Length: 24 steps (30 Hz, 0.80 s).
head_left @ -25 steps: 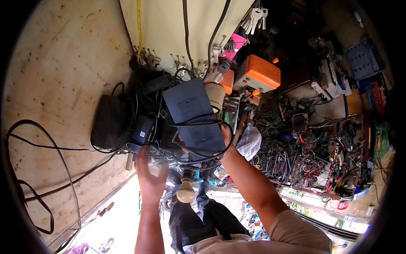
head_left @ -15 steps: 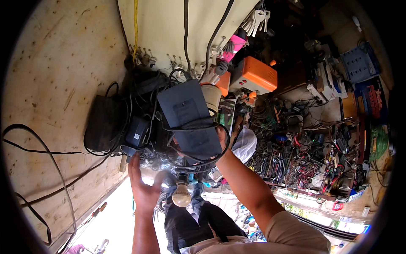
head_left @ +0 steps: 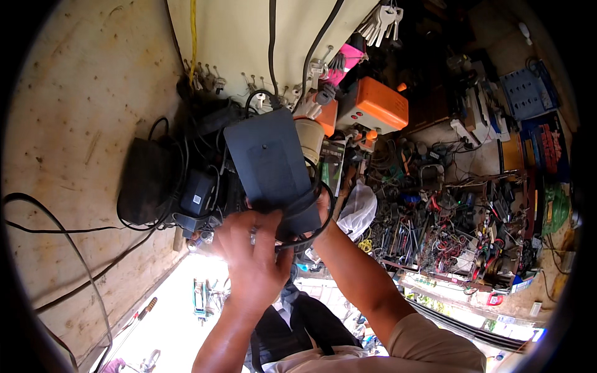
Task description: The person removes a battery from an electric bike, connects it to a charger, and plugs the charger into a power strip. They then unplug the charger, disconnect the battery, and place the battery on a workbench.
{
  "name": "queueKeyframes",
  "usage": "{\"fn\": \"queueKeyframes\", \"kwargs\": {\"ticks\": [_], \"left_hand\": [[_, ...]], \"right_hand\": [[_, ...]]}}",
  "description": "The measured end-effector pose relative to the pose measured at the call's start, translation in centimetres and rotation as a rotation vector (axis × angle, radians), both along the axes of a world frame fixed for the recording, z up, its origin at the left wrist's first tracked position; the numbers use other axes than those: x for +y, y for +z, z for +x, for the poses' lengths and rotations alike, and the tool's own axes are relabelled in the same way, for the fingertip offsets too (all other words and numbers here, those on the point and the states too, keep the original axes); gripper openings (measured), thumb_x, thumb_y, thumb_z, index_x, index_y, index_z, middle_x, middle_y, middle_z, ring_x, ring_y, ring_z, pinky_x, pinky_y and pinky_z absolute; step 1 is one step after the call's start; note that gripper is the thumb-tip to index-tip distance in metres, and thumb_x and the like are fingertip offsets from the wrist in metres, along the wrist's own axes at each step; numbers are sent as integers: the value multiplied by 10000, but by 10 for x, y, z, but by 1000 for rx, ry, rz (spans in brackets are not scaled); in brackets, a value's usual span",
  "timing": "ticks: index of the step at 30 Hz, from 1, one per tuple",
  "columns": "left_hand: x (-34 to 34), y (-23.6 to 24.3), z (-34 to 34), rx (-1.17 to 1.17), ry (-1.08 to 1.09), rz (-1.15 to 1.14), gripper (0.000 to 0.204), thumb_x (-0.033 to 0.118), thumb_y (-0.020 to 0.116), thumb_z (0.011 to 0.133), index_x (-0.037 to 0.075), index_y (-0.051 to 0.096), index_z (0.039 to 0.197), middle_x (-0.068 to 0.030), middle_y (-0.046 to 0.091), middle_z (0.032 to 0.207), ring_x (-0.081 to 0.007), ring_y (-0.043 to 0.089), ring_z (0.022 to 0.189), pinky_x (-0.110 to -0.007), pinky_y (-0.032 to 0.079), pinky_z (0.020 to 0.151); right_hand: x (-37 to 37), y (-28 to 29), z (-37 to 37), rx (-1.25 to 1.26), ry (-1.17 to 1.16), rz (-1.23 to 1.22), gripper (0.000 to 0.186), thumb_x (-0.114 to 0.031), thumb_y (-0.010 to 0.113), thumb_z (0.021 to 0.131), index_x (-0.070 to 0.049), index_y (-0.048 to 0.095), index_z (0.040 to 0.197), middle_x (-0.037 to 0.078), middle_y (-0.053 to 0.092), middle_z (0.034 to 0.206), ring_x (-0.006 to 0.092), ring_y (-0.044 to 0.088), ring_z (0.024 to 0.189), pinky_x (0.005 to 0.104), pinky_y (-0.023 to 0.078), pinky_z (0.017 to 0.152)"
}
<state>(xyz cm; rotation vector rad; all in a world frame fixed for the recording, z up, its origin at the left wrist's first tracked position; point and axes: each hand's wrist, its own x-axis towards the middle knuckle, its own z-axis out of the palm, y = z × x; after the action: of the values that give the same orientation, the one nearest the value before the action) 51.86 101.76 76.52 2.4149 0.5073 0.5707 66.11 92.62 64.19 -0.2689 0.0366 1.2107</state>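
Note:
A flat black charger box (head_left: 264, 155) is held up in front of me, its broad face turned toward me. My right hand (head_left: 322, 208) grips its lower right edge, the fingers mostly hidden behind it. A black cable (head_left: 329, 211) loops around the lower part of the box and past my right wrist. At the lower left edge, my left hand (head_left: 252, 245) is closed with curled fingers on the cable where it crosses the box; the fingertips are partly hidden.
Left of the box are a black bag-like case (head_left: 146, 180) and a smaller black adapter (head_left: 198, 189) among cables. An orange-topped box (head_left: 379, 105) stands to the right, by a white plastic bag (head_left: 359, 208) and cluttered tools and wires (head_left: 448, 236). Keys (head_left: 380, 25) hang above.
My left hand has risen from below the box and closed on the cable at its lower edge. The cable wrap has slid lower; the light bulb is now hidden.

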Motion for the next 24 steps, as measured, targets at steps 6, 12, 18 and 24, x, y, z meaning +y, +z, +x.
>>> {"fn": "queueKeyframes", "kwargs": {"ticks": [6,12,18,24], "left_hand": [[0,-16,-10,-89,8,-44,545,12,789,551,98,604,1056,-99,476,1069,-315,445,1025,-422,353,878],[-3,-21,-18,-78,33,-25,509,14,795,570,96,603,1035,-97,475,1053,-298,449,996,-415,359,856],[-5,-19,-16,-101,13,-20,508,7,790,579,79,594,1042,-102,469,1039,-292,451,986,-400,367,848],[-4,-20,-15,-103,12,-25,521,-20,781,595,68,582,1069,-112,470,1054,-293,455,991,-382,388,838]], "right_hand": [[-2,-19,-3,-2,42,192,688,-312,672,753,64,484,1297,233,556,1266,352,561,1148,483,450,995],[4,-17,-6,-107,115,175,733,-295,674,757,75,439,1343,240,526,1315,355,533,1201,484,409,1047],[2,-35,-3,-59,128,226,713,-242,703,729,71,466,1324,229,544,1299,343,553,1179,464,423,1040],[8,-20,-5,-84,60,88,629,-254,694,710,69,546,1229,207,638,1133,301,647,994,414,513,917]]}}
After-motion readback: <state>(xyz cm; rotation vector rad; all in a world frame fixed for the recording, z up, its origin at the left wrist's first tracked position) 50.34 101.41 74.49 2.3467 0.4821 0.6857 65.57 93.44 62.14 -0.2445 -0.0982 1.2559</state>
